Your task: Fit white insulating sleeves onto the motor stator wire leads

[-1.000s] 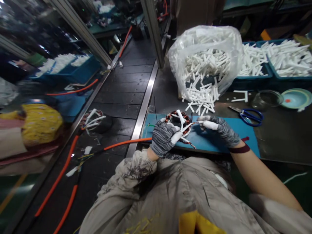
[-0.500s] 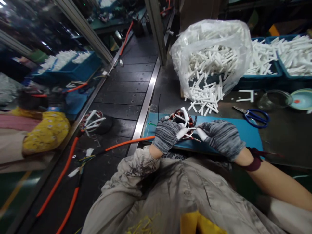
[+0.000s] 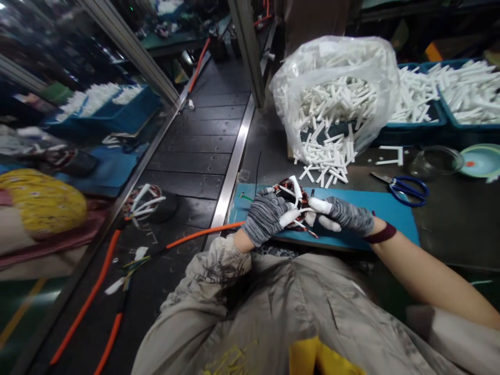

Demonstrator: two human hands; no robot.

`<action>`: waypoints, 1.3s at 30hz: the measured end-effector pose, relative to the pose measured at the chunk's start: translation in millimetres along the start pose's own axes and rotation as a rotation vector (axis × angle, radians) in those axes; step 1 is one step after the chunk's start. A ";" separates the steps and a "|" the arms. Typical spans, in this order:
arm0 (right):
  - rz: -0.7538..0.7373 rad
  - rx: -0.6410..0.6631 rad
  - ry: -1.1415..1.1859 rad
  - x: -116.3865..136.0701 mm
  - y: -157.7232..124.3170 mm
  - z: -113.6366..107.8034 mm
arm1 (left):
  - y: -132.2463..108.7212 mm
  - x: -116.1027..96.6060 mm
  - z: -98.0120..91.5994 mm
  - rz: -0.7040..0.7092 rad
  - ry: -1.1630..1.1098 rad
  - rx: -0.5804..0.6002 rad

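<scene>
A ring-shaped copper coil (image 3: 288, 186) with white sleeves sits on a blue mat (image 3: 375, 208) before me. My left hand (image 3: 266, 214), in a grey striped glove with white fingertips, is closed around the coil's left and near side. A white sleeve (image 3: 296, 188) sticks up from the coil. At the coil's right edge is my right hand (image 3: 344, 213), in a matching glove, its fingers around the end of a thin white sleeve; the exact contact is too small to tell. An orange cable (image 3: 205, 232) runs left from beside my left wrist.
A plastic bag (image 3: 287, 94) of white tubes stands behind the mat, with blue bins (image 3: 425, 125) to its right. Blue scissors (image 3: 408, 190) and a glass bowl (image 3: 437, 161) lie at right. Another coil (image 3: 144, 203) rests on the conveyor (image 3: 203, 143). A co-worker's yellow sleeve (image 3: 47, 203) is at far left.
My right hand has turned and its fingertips have come over the coil's right edge. My left hand has barely moved. The co-worker's yellow sleeve has shifted left.
</scene>
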State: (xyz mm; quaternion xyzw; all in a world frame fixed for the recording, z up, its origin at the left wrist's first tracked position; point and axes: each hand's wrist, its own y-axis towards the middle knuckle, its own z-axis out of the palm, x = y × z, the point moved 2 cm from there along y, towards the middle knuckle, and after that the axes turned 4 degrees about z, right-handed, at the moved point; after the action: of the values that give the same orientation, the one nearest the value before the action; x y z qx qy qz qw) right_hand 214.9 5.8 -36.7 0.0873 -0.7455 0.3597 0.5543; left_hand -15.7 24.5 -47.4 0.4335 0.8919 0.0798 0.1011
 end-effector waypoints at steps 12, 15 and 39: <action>-0.017 -0.277 -0.128 -4.3 -8.9 4.5 | -5.3 3.2 -1.8 0.026 -0.066 0.020; -0.057 -0.550 -0.348 -10.7 -9.4 -23.2 | -15.0 7.0 -1.4 0.151 -0.122 0.021; -0.330 -0.952 -0.168 -30.4 -66.3 49.2 | -28.3 5.9 13.8 0.197 -0.196 -0.335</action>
State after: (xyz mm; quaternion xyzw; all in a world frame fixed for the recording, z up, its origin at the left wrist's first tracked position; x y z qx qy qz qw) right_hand 223.6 -81.7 -40.9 -0.0296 -0.8450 -0.1204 0.5203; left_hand -37.2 12.6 -67.9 0.5015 0.8054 0.1939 0.2496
